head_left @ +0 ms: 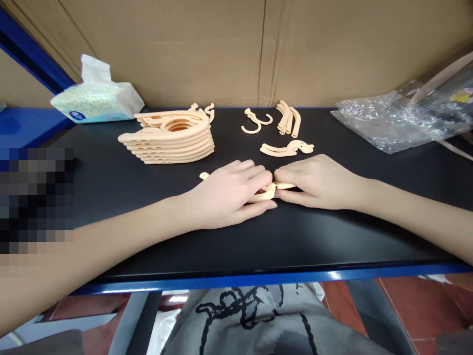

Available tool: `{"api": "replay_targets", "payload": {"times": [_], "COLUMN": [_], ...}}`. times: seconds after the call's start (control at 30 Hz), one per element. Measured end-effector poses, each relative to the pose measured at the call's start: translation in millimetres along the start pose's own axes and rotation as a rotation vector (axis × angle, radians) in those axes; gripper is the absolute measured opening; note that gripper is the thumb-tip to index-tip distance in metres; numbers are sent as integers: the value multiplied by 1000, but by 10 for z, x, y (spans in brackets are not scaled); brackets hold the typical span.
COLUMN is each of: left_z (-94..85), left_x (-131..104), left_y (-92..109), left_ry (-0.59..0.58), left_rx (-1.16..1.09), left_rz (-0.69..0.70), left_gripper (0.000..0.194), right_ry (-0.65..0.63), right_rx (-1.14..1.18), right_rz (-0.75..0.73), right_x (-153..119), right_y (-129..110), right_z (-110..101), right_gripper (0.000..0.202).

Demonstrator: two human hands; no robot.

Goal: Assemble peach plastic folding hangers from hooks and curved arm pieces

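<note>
Low over the black tabletop (236, 246), my left hand (232, 192) is closed around a cream plastic piece (261, 197), whose small round end shows past the back of the hand. My right hand (318, 182) pinches a cream piece (284, 186) that meets the left one between the two hands. Fingers cover most of both pieces. Just beyond my right hand lies a folded cream part (300, 147) with curved arms. Farther back are loose cream hooks (253, 121) and several short curved tubes (290, 119).
A stack of cream plastic frames (170, 143) stands back left, with a tissue pack (99, 101) behind it. Clear plastic bags (391, 118) lie back right. A cardboard wall (185, 54) closes off the back. The table's blue front edge (258, 282) runs near my body.
</note>
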State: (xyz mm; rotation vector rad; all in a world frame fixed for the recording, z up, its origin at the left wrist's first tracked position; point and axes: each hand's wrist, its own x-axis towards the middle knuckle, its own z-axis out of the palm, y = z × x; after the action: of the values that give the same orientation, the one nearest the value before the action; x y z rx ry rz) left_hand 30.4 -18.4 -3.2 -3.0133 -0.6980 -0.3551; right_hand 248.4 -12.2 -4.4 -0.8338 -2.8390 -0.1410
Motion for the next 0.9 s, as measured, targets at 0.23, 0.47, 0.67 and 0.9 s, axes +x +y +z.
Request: {"api": "replay_targets", "payload": {"times": [0.23,0.47,0.67,0.9], "left_z": [0,-2,-4,20], "left_x": [-2,-8,-11,-22], "left_y": [1,0,7,-6], "left_ry": [8,7,2,24], "left_rx": [4,-8,-28,-16], "left_rz": [6,6,-2,8], "left_gripper": [27,27,26,28], "right_ry": [0,-1,-30,-69], "right_rx": [-3,-9,-4,14], "right_rz": [-3,-2,10,34], "right_x": [7,-5,2,3], "right_y": [-5,-10,-20,-30], "right_z": [10,-2,-4,-14], "right_gripper": [34,34,32,32]}}
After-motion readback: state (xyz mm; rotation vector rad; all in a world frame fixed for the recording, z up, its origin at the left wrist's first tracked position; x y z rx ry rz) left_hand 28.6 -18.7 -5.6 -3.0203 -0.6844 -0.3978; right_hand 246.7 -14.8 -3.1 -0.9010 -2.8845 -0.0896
